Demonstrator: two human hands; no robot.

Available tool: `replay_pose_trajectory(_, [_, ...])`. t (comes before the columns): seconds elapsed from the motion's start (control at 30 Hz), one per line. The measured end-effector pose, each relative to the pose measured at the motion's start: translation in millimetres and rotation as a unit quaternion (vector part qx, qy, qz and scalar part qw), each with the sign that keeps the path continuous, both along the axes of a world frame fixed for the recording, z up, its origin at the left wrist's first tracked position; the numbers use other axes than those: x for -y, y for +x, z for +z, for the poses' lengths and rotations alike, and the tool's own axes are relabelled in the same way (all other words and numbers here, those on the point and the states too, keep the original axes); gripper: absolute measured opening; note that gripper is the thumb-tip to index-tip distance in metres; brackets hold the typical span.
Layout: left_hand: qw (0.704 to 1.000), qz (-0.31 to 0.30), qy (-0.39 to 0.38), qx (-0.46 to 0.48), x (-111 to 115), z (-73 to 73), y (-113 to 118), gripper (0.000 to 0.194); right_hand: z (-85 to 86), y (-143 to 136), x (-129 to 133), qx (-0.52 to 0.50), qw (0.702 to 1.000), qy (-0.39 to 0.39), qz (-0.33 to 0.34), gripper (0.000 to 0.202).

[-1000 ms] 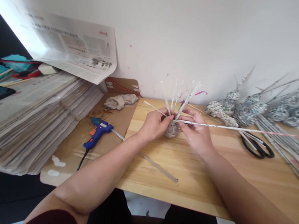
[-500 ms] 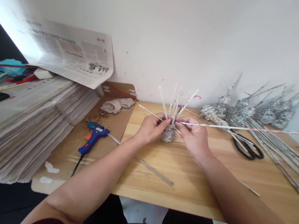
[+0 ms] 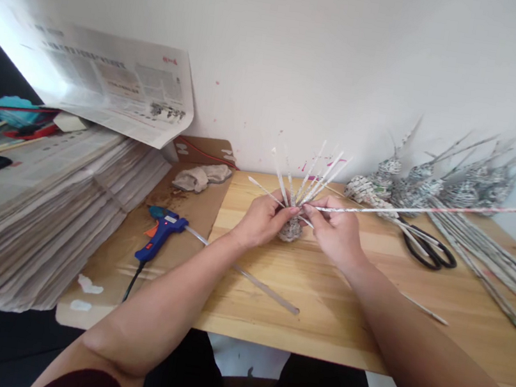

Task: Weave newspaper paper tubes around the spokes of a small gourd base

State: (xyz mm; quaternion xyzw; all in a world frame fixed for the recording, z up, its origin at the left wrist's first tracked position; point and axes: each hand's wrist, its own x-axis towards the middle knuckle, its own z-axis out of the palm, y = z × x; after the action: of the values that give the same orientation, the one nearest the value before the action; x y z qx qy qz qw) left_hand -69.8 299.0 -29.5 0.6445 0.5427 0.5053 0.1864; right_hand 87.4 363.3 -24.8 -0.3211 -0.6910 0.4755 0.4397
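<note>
Our surface point(image 3: 340, 322) is ending in a near edge below our forearms point(image 3: 174, 297), while its far edge is meeting the white wall point(image 3: 306, 65). Between the forearms a stretch of plain wood is giving us open room, with the glue stick point(image 3: 272, 294) slanting into it from the left. On that side the cardboard point(image 3: 110, 275) is carrying the blue glue gun point(image 3: 160, 237) and a crumpled cloth point(image 3: 197, 178), and the newspaper stack point(image 3: 55, 215) is crowding in beyond. On the right the scissors point(image 3: 427, 265), a bundle of paper sticks point(image 3: 494, 264) and several woven shapes point(image 3: 414, 184) near the wall are narrowing the space. The small woven cup point(image 3: 290, 230) is sitting between our hands, its thin spokes point(image 3: 323, 176) fanning upward. Our left hand point(image 3: 263, 220) is curling nearly closed, gripping the cup near its rim; our right hand point(image 3: 335, 228) is pinching the long paper strip point(image 3: 396, 210) just beside that rim, the free end stretching rightward past the scissors.
</note>
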Motion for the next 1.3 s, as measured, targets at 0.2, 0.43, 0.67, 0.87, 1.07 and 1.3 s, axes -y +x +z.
replay_pose_trajectory(0.2, [0.999, 0.0, 0.012, 0.035, -1, -5.2, 2, 0.015, 0.1, 0, -2, 0.002, 1.0, -0.022, 0.009, 0.016])
replay_pose_trajectory(0.43, [0.988, -0.048, -0.017, 0.144, -2, -8.1, 5, 0.021, -0.6, 1, -2, 0.011, 1.0, 0.001, -0.001, 0.016])
replay_pose_trajectory(0.67, [0.989, -0.002, -0.024, 0.144, -3, -12.6, 4, 0.019, -3.0, 1, -2, 0.003, 1.0, -0.009, 0.012, 0.019])
replay_pose_trajectory(0.87, [0.994, 0.012, -0.01, 0.104, -5, -11.6, -2, 0.012, -1.4, 4, -6, 0.034, 0.997, 0.018, 0.065, 0.02])
replay_pose_trajectory(1.07, [0.999, 0.015, -0.005, 0.049, -3, -5.0, -1, 0.01, 3.8, 10, -4, 0.142, 0.978, 0.151, 0.035, 0.007])
replay_pose_trajectory(1.3, [1.0, 0.027, 0.011, -0.01, -1, -2.2, 0, 0.009, 4.2, 10, -5, 0.195, 0.949, 0.247, 0.018, 0.013])
